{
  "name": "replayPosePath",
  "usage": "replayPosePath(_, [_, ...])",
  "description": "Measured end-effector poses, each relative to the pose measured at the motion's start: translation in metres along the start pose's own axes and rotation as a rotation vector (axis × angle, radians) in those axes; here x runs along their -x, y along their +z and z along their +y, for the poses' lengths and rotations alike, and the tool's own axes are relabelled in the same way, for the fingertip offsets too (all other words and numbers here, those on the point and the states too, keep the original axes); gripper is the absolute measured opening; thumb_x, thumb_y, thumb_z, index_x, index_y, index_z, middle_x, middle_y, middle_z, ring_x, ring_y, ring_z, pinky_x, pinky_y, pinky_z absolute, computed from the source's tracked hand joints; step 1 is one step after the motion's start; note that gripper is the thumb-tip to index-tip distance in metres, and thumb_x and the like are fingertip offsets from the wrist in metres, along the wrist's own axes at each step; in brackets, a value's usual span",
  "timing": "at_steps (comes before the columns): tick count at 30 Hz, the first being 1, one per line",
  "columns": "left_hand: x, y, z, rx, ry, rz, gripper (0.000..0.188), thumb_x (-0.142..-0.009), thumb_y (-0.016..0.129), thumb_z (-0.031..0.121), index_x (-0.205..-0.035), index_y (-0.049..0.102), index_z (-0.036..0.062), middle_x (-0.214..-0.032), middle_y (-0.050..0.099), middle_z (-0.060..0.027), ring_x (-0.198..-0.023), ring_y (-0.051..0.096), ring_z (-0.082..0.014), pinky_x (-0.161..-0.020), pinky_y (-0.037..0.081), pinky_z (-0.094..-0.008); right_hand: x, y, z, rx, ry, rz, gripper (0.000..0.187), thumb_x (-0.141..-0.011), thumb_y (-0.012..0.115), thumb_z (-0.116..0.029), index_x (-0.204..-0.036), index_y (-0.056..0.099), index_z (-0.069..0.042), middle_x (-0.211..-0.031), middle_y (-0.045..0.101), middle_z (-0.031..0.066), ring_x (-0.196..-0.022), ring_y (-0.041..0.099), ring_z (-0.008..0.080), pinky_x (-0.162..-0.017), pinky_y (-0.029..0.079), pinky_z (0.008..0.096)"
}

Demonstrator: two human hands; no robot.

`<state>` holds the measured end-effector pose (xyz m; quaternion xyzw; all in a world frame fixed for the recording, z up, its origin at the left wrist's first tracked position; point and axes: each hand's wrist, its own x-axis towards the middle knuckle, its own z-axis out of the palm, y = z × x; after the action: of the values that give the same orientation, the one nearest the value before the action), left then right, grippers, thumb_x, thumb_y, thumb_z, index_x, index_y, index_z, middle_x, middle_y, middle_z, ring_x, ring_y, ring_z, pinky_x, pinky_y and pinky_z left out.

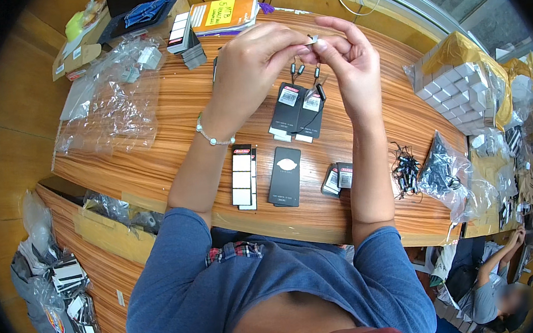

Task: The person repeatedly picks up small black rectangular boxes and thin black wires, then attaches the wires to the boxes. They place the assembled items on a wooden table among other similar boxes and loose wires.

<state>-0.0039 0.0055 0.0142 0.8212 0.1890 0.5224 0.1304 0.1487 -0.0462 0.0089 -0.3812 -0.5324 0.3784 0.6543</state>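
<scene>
My left hand (262, 56) and my right hand (351, 57) meet over the far middle of the table, both pinching a small pale piece (312, 39) too small to name. Black cords with small plastic ends (298, 70) show just beneath the fingers. They lead to two black hang tags with white barcode stickers, the left tag (285, 109) and the right tag (310, 117); whether these hang or lie flat I cannot tell. Nearer me lie a sheet of white labels (242, 176), a black hang tag stack (285, 176) and smaller stickered tags (344, 176).
To the right are a heap of black tag cords (407, 170), a plastic bag of cords (447, 166) and a wrapped block of small white boxes (452, 83). Clear plastic (112, 110), stacked tags (189, 46) and notebooks (225, 15) sit far left. Another person (490, 296) works lower right.
</scene>
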Motion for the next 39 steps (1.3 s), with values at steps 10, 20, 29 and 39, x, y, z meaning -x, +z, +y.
replayPosePath(10, [-0.002, 0.009, -0.006, -0.236, 0.366, 0.065, 0.015, -0.067, 0.065, 0.010, -0.082, 0.067, 0.0129, -0.084, 0.062, 0.0004, -0.081, 0.058, -0.0183, -0.071, 0.046, -0.0324, -0.002, -0.005, -0.003, -0.107, 0.098, 0.019, 0.023, -0.086, 0.057, -0.009, -0.107, 0.058, 0.000, -0.086, 0.065, 0.0063, -0.077, 0.059, 0.0073, -0.069, 0.046, 0.0203])
replayPosePath(20, [0.000, 0.006, -0.008, -0.137, 0.267, -0.093, 0.014, -0.070, 0.066, 0.003, -0.083, 0.067, 0.0078, -0.082, 0.064, -0.0044, -0.075, 0.060, -0.0203, -0.066, 0.047, -0.0298, -0.004, -0.016, 0.005, 0.060, -0.103, 0.233, 0.014, -0.088, 0.054, -0.016, -0.092, 0.060, -0.004, -0.095, 0.062, 0.0051, -0.094, 0.055, 0.0126, -0.082, 0.043, 0.0298])
replayPosePath(29, [0.004, 0.017, -0.010, 0.212, 0.130, -0.178, 0.022, -0.074, 0.065, 0.008, -0.095, 0.060, 0.0022, -0.082, 0.062, -0.0087, -0.074, 0.060, -0.0181, -0.067, 0.047, -0.0253, -0.009, -0.043, -0.002, -0.889, -0.160, 0.030, 0.013, -0.095, 0.039, -0.018, -0.093, 0.049, -0.010, -0.069, 0.045, 0.0021, -0.062, 0.039, 0.0123, -0.064, 0.038, 0.0307])
replayPosePath(39, [0.012, 0.027, -0.019, 0.869, -0.435, -0.466, 0.033, -0.088, 0.055, 0.029, -0.099, 0.060, -0.0011, -0.091, 0.062, -0.0059, -0.085, 0.059, -0.0101, -0.075, 0.048, -0.0230, -0.009, -0.033, -0.003, -1.156, -0.087, -0.143, 0.015, -0.095, 0.039, -0.018, -0.095, 0.050, -0.008, -0.068, 0.043, 0.0006, -0.062, 0.037, 0.0108, -0.062, 0.035, 0.0260])
